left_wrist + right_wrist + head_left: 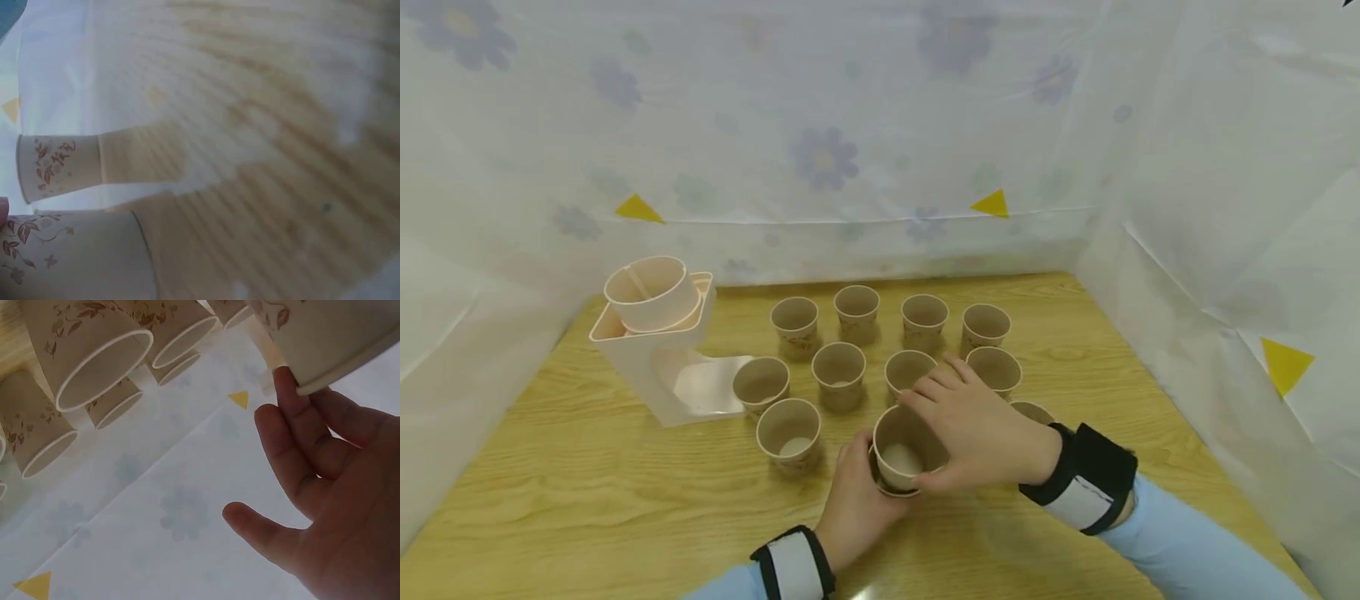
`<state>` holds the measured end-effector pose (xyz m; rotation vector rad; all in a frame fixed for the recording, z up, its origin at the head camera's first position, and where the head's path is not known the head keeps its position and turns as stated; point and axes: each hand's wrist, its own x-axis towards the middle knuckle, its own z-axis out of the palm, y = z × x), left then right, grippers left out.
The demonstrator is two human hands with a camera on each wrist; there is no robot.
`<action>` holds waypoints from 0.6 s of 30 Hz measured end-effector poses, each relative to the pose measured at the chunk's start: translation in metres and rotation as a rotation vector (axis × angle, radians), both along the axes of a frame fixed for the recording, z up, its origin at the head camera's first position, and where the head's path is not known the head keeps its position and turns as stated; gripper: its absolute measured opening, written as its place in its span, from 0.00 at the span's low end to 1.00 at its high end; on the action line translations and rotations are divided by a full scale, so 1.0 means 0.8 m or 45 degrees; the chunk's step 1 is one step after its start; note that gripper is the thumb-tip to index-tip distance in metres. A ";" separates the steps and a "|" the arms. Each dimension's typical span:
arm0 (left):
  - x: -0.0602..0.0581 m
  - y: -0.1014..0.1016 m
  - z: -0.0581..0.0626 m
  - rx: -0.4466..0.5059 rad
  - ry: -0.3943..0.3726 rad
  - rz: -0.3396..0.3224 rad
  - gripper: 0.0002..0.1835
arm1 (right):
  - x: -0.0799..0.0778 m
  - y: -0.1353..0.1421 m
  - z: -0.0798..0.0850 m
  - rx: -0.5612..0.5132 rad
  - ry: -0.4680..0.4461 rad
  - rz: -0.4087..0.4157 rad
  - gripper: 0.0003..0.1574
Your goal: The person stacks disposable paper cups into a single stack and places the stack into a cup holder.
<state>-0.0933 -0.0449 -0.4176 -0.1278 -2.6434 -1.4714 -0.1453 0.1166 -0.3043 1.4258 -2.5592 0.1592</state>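
My right hand [981, 429] grips a paper cup [897, 433] by its rim, thumb on the near side and fingers on the far side. Its base sits inside or just over the mouth of a lower paper cup [895, 493]; exactly how deep is hidden. My left hand [859, 507] holds that lower cup round its left side. In the right wrist view, fingers [294, 412] touch the rim of the upper cup [337, 337]. A leaf-printed cup [81, 256] fills the lower left of the left wrist view, with a fingertip at its edge.
Several more paper cups stand upright in loose rows beyond my hands, including one close to the left hand [792, 437]. A pale pink plastic stand with a round top [651, 300] is at the back left. White flowered sheeting [880, 125] encloses the wooden table [625, 500].
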 end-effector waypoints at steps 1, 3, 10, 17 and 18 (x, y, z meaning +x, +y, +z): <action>0.000 0.000 -0.001 -0.004 0.010 0.005 0.41 | -0.001 -0.002 -0.005 0.006 -0.003 0.001 0.43; 0.001 0.000 -0.003 0.008 0.008 0.015 0.40 | -0.003 -0.004 -0.014 0.027 -0.013 0.003 0.44; 0.002 -0.001 -0.007 0.022 -0.023 0.025 0.41 | -0.007 -0.010 -0.039 0.150 -0.070 -0.009 0.48; 0.000 -0.002 -0.005 -0.020 -0.073 0.004 0.39 | -0.007 -0.014 -0.052 0.229 -0.108 -0.025 0.48; -0.001 -0.003 -0.005 -0.021 -0.083 -0.004 0.39 | -0.007 -0.014 -0.053 0.234 -0.115 -0.027 0.48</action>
